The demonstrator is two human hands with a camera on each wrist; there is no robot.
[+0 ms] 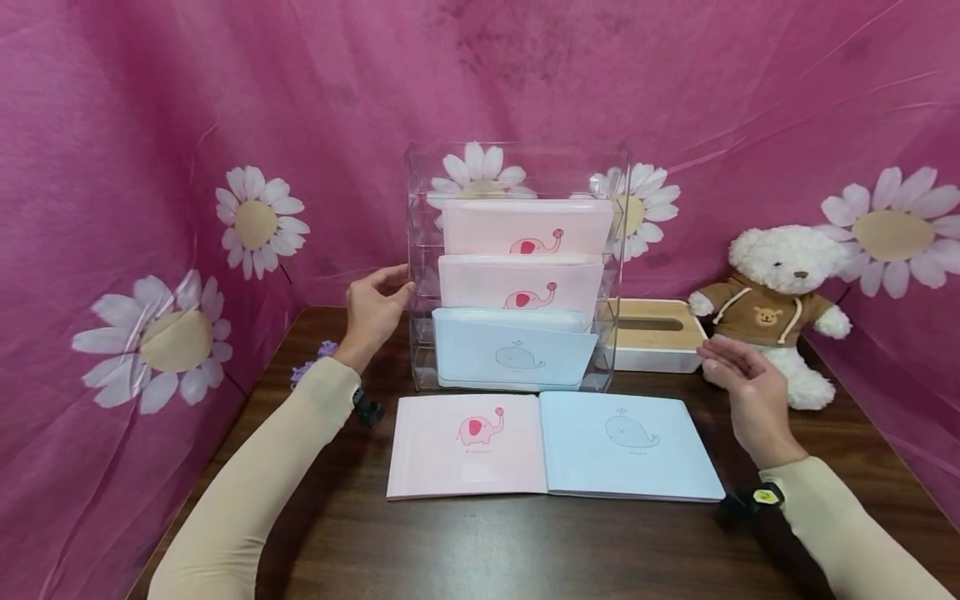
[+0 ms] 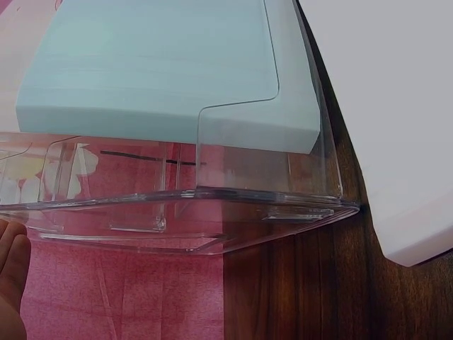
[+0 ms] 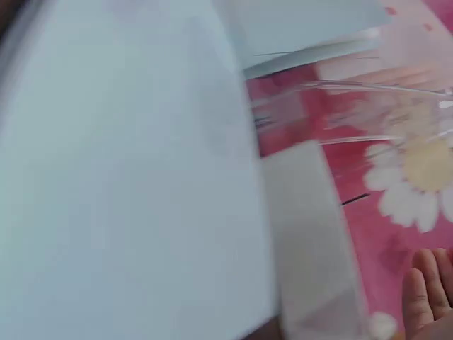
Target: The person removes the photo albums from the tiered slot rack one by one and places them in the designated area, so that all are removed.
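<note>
A clear plastic tiered rack (image 1: 420,367) stands upright on the table, with pink elephant booklets (image 1: 480,225) in its upper tiers and pale blue whale booklets (image 1: 465,350) at the bottom. My left hand (image 1: 375,308) is at the rack's left side, fingertips against or very near its edge; the left wrist view catches only some fingers (image 2: 15,258). Flat before the rack lie a pink elephant booklet (image 1: 435,450) and, beside it, a blue whale booklet (image 1: 585,450). Held in the air right of the blue one, my right hand (image 1: 753,400) has extended fingers and holds nothing.
Behind the rack's right side sits a white tissue box (image 1: 660,360) with a wooden lid. A white teddy bear (image 1: 780,283) in a brown hoodie sits at the right. Something small and purple (image 1: 326,348) lies by my left wrist. Pink flowered cloth (image 1: 337,125) surrounds the table.
</note>
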